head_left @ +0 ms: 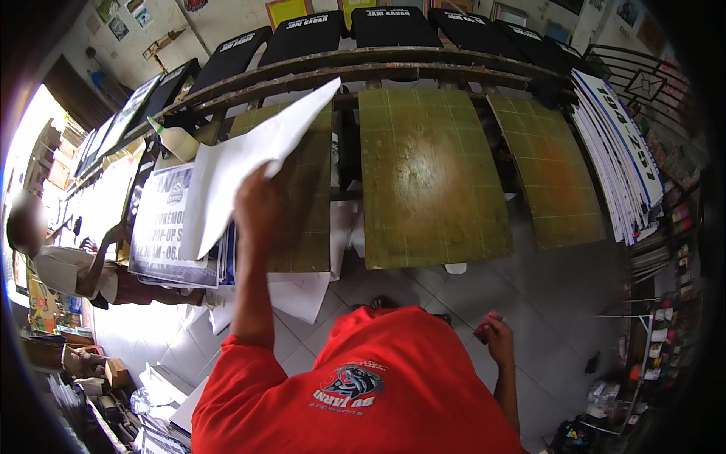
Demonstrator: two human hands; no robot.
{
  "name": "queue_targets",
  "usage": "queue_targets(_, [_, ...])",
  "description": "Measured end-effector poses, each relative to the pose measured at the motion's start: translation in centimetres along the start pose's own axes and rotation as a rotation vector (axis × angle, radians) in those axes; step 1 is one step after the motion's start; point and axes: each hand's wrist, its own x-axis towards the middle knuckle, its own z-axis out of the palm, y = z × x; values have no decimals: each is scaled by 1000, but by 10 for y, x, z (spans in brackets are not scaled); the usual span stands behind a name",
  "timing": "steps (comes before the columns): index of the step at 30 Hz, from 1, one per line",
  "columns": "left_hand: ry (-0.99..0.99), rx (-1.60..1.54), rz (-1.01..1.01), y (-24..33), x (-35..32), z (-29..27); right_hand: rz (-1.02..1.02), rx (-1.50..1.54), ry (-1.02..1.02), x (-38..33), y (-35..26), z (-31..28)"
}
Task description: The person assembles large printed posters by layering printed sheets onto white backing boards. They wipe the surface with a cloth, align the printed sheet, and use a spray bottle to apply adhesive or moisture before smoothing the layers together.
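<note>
My left hand (257, 198) reaches forward to the left, its fingers closed on the edge of a large white sheet (227, 170). The sheet is lifted and curved, its far corner sticking up over a yellow-green board (299, 219). Beneath and beside it lies a stack of printed posters (159, 227). Down by my right side, my right hand (499, 339) is closed around a small red block-like object (485, 325); its kind is too small to make out. A pale bottle with a green tip (175, 140) stands tilted behind the posters.
Two more worn boards (431, 181) (548, 178) lie to the right. Black printed shirts (393, 29) are laid out along the far rail (363, 60). White printed panels (616, 159) lean at the right, near a shelf rack (650, 340). Another person (72, 268) stands at the left.
</note>
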Motion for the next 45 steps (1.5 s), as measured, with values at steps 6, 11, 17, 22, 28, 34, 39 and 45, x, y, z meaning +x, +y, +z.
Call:
queue_targets(6, [439, 132, 282, 67, 108, -156, -62, 18, 111, 43, -78, -77])
queue_targets(11, [670, 197, 356, 169, 196, -250, -331, 197, 131, 108, -107, -136])
queue_targets(17, [457, 133, 494, 295, 294, -283, -498, 627, -138, 195, -137, -173])
queue_targets(22, [62, 65, 558, 368, 319, -225, -619, 1082, -584, 230, -172, -135])
queue_targets(28, [-60, -178, 350, 425, 311, -51, -197, 1339, -878, 246, -146, -67])
queue_targets(34, [-505, -387, 493, 444, 288, 86, -18, 1671, -1044, 234, -116, -48])
queue_targets(39, [-594, -212, 460, 447, 254, 182, 161, 1855, -620, 226, -71, -89])
queue_targets(45, [-570, -398, 225, 381, 198, 285, 314, 1608, 37, 241, -55, -129])
